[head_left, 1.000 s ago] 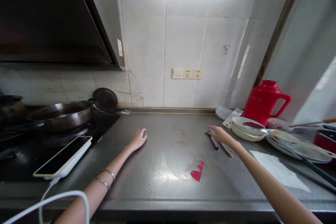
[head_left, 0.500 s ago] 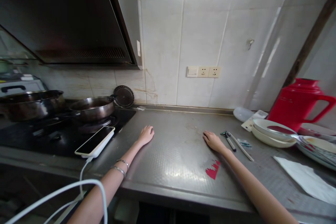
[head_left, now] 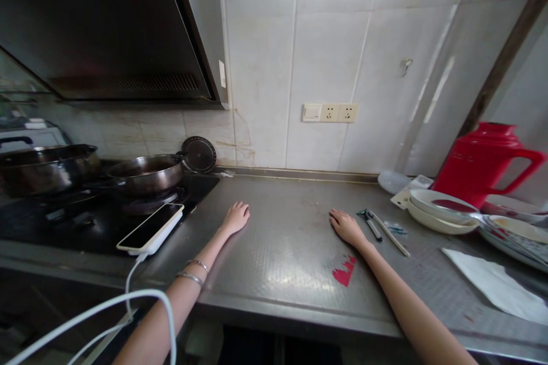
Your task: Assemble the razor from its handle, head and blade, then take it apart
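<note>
My left hand (head_left: 237, 217) rests palm down on the metal countertop (head_left: 282, 239), fingers stretched out and holding nothing. Two bracelets (head_left: 190, 274) circle that forearm. Opposite it, my right hand (head_left: 343, 225) also lies flat on the counter with its fingers extended. Just right of it are a razor-like tool (head_left: 371, 224) with a grey handle and a thin white stick (head_left: 390, 234). A small packet (head_left: 394, 228) with teal pieces lies past the stick. Below my right hand is a ragged red paper cutout (head_left: 343, 271).
Left, a phone (head_left: 152, 228) with a white cable (head_left: 107, 303) lies across the edge of the stove (head_left: 25, 228), near two pots (head_left: 148, 174). At right stand a red thermos (head_left: 477, 165), stacked bowls (head_left: 445, 225) and a white sheet (head_left: 492, 285). A range hood (head_left: 111, 28) hangs overhead.
The view has shifted slightly, so everything sits a little further left and higher. Both hands keep their places on the counter.
</note>
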A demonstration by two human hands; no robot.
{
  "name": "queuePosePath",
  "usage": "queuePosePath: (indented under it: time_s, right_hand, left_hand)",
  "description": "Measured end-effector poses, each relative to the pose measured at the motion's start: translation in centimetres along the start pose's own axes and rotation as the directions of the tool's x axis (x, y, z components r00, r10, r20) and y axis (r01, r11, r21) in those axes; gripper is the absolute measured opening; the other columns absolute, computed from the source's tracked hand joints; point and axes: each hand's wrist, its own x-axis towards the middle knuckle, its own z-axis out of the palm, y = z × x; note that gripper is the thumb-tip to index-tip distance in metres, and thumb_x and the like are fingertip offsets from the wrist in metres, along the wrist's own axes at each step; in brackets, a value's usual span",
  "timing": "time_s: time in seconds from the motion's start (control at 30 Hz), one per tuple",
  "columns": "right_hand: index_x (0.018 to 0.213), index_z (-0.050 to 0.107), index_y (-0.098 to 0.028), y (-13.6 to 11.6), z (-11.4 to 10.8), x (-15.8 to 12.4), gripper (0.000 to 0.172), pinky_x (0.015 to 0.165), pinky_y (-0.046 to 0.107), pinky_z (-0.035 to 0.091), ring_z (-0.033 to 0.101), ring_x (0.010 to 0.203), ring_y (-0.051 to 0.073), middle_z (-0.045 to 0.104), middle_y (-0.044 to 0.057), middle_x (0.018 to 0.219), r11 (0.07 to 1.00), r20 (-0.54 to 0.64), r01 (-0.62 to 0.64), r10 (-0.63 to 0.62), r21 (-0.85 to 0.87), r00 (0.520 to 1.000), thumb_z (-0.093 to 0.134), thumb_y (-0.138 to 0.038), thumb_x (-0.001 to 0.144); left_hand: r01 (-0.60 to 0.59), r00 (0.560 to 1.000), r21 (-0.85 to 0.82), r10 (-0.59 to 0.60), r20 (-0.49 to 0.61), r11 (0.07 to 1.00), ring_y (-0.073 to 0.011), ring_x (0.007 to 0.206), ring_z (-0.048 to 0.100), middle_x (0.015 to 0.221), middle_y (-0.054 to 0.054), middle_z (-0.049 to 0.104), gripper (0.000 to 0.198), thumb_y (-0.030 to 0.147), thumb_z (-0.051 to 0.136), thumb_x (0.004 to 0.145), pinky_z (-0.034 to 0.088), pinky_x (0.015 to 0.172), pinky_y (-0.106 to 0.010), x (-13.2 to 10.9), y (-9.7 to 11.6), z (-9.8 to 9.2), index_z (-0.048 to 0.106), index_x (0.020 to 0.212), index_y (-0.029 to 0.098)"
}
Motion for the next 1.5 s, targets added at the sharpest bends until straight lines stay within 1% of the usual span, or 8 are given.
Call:
queuePosePath:
  time_s: [0.43,0.67,0.77,0.87,0.97,1.07,1.23,1.5]
  right_hand:
    - [0.115,0.059,-0.016,0.1,-0.1,0.0,0.039,0.099,0.033,0.031,0.042,0.122,0.023,0.051,0.012,0.129,0.999,-0.004,0.001,0.0,0.035,1.0,0.035,-0.029,0.087]
    - [0.109,0.062,-0.011,0.1,-0.3,0.1,0.035,0.099,0.03,0.033,0.048,0.117,0.021,0.057,0.016,0.121,0.993,-0.079,0.047,-0.038,0.111,0.996,0.04,-0.021,0.083]
    - [0.11,0.062,-0.007,0.9,-2.0,0.1,0.038,0.095,0.026,0.036,0.052,0.112,0.02,0.059,0.016,0.118,0.989,-0.178,-0.041,0.066,0.142,0.982,0.043,-0.015,0.078]
    - [0.108,0.064,-0.008,2.5,-4.7,-0.5,0.039,0.086,0.025,0.04,0.059,0.1,0.02,0.064,0.015,0.108,0.964,-0.25,-0.229,0.256,0.133,0.934,0.043,-0.013,0.075]
    - [0.099,0.068,-0.012,4.1,-7.2,-1.8,0.034,0.073,0.025,0.043,0.062,0.09,0.023,0.068,0.015,0.094,0.916,-0.174,-0.395,0.402,0.074,0.899,0.046,-0.016,0.073]
    - [0.087,0.071,-0.014,5.0,-8.4,-3.4,0.027,0.062,0.025,0.04,0.063,0.083,0.025,0.069,0.016,0.083,0.879,-0.034,-0.476,0.476,-0.01,0.879,0.049,-0.02,0.073]
    - [0.082,0.07,-0.012,5.3,-8.1,-4.7,0.026,0.058,0.025,0.038,0.064,0.08,0.026,0.068,0.017,0.08,0.862,0.029,-0.505,0.506,-0.052,0.862,0.052,-0.028,0.073]
    - [0.074,0.069,-0.011,5.6,-6.8,-4.8,0.021,0.057,0.025,0.038,0.064,0.077,0.025,0.068,0.016,0.078,0.878,0.041,-0.475,0.478,-0.063,0.877,0.049,-0.014,0.069]
  left_hand:
    - [-0.009,1.0,-0.015,0.009,-0.009,1.0,-0.0248,0.123,0.04,0.13,-0.012,0.049,0.043,0.031,0.033,0.087,0.03,0.102,-0.037,0.0,-0.1,-0.1,0.054,0.121,0.015]
    - [-0.02,1.0,-0.012,0.02,-0.001,1.0,-0.0253,0.123,0.04,0.131,-0.013,0.048,0.044,0.031,0.032,0.087,0.031,0.101,-0.038,0.0,-0.1,-0.3,0.053,0.122,0.014]
    - [-0.024,1.0,-0.007,0.024,-0.001,1.0,-0.0248,0.123,0.04,0.131,-0.012,0.049,0.044,0.032,0.033,0.087,0.031,0.101,-0.038,0.1,-0.2,-0.3,0.054,0.121,0.015]
    - [-0.026,1.0,-0.017,0.026,-0.012,1.0,-0.024,0.124,0.04,0.13,-0.01,0.049,0.044,0.032,0.033,0.087,0.03,0.102,-0.037,0.1,-0.3,-0.3,0.055,0.121,0.016]
    - [-0.024,1.0,-0.025,0.024,-0.016,0.999,-0.0241,0.124,0.04,0.13,-0.011,0.049,0.044,0.032,0.034,0.086,0.03,0.102,-0.037,0.2,-0.3,-0.2,0.055,0.121,0.016]
    - [-0.026,1.0,-0.018,0.026,-0.014,0.999,-0.025,0.123,0.04,0.13,-0.012,0.049,0.045,0.032,0.033,0.086,0.031,0.102,-0.037,0.2,-0.3,-0.2,0.055,0.121,0.015]
    - [-0.031,0.999,-0.006,0.03,-0.02,1.0,-0.0242,0.123,0.041,0.13,-0.011,0.05,0.045,0.033,0.033,0.086,0.03,0.103,-0.036,0.2,-0.3,-0.3,0.056,0.12,0.015]
    - [-0.034,0.999,0.007,0.034,-0.011,0.999,-0.0249,0.123,0.041,0.13,-0.011,0.049,0.045,0.033,0.032,0.086,0.031,0.102,-0.037,0.3,-0.3,-0.3,0.055,0.121,0.015]
